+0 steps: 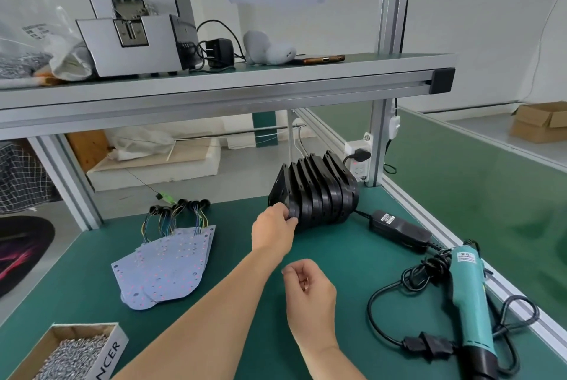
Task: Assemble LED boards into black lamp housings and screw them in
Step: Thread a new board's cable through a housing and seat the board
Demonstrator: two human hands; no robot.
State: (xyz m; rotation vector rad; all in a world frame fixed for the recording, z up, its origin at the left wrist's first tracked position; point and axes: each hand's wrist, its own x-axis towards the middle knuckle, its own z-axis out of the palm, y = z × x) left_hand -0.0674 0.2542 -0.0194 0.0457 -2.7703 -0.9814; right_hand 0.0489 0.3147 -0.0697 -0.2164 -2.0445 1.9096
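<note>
Left hand (pixel 273 226) pinches the end housing (pixel 279 190) of the far stack (pixel 325 189); right hand (pixel 308 287) is curled, contents unclear. Fetching step; next, slide one housing free.

I count roughly seven black lamp housings (pixel 322 192), overlap blurring the tally; four or five fanned LED boards (pixel 171 266); one teal electric screwdriver (pixel 471 296); one black power brick (pixel 399 230); one carton of screws (pixel 112 352); two screw feeders (pixel 129 51) up top; one phone (pixel 322 58).
</note>
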